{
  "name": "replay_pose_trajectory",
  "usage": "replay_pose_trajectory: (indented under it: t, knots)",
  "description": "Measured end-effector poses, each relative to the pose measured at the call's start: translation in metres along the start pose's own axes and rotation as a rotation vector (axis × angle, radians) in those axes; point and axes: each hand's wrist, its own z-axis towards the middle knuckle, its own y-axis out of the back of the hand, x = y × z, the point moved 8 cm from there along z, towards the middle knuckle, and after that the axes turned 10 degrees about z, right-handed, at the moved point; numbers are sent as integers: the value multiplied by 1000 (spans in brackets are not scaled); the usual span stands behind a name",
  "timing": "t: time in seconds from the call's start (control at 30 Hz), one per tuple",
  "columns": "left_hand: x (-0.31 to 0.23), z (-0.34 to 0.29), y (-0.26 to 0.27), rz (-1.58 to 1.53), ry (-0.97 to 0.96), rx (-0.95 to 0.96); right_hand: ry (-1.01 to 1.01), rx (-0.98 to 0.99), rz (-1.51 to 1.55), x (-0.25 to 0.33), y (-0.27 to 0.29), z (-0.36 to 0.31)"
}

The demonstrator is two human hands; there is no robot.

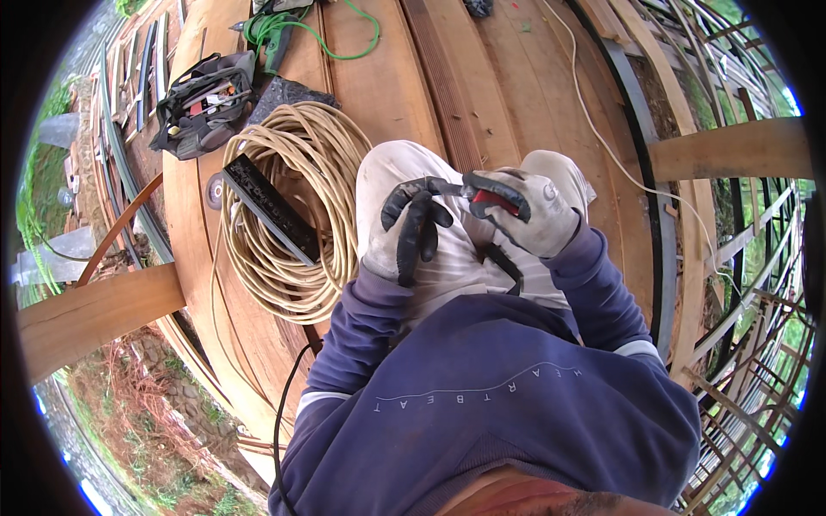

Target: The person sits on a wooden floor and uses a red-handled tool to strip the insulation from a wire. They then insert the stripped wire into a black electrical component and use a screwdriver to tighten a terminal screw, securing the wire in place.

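Both my hands wear pale gloves with black-coated fingers, held close together above my lap. My right hand [527,209] is closed around a red-and-black handled tool [496,203]; its exact kind is hidden by the fingers. From that hand a short greyish piece reaches toward my left hand [408,225]. The left thumb and forefinger pinch at its end, but what lies between them is too small to make out. The other left fingers are bent. Under the hands are my pale trousers [430,284], with a black strap-like piece [504,267] lying across them.
A big coil of tan cable or hose [258,275] lies at my left, with a black power-strip-like bar [271,211] on it. Beyond sit an open tool bag [206,107] and a green power tool [274,39]. A pale cord [594,129] crosses the wooden boards [379,86] at right.
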Motion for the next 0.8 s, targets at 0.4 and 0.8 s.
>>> replay_pose_trajectory:
  t: [0.4,0.8]
  knots:
    - [3,-2,-4,96,-27,64,-10,86,-144,-1,-6,6]
    - [12,-2,-4,99,-22,70,11,96,-138,0,-1,5]
